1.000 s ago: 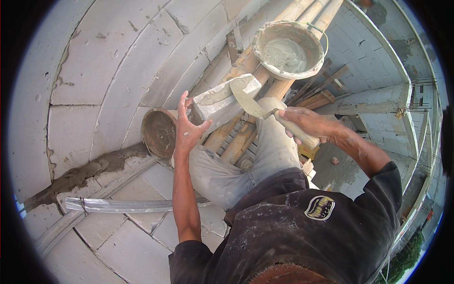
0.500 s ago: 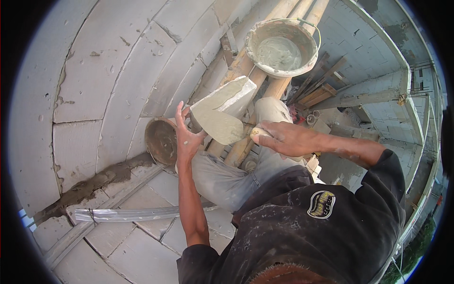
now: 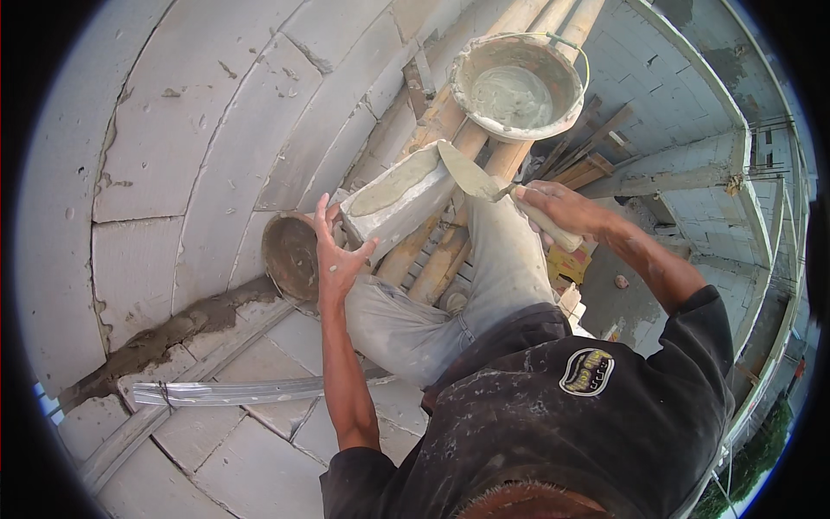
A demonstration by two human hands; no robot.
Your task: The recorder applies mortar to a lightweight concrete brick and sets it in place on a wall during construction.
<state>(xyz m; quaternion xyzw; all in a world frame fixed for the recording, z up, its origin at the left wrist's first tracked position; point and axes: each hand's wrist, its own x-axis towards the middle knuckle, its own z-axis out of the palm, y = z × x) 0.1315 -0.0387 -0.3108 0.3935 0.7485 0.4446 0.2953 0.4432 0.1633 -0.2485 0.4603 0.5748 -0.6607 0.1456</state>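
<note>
Well, nearest to me stretches a dark T-shirt point(image 3: 519, 424), speckled with pale dust, with grey trousers point(image 3: 510, 259) showing past its hem. The left grip point(image 3: 339, 270) is spread around the near end of a pale concrete block point(image 3: 413, 210), fingers at the end face and thumb against the lower corner, so it has the block held. The block lies aslant between the two arms, above the bamboo poles point(image 3: 443, 262); I cannot tell whether anything props it from beneath. Along its upper face runs a smooth grey layer of mortar point(image 3: 396, 183), leaving a paler bare edge toward the person. At the far end of that face is the tip of a leaf-shaped trowel point(image 3: 468, 179), touching or just above the corner. The right grip point(image 3: 562, 210) is closed about the trowel's wooden handle.

Just beside the left grip, a crusted bucket point(image 3: 281, 240) shows its inside, close to a block wall point(image 3: 164, 147). Farther out, a wide mortar bucket point(image 3: 523, 132) sits on the poles, with wet mortar point(image 3: 512, 95) inside and a thin handle at its right. Past that lie loose timber boards point(image 3: 590, 169), and farthest off stands another wall point(image 3: 683, 95).
</note>
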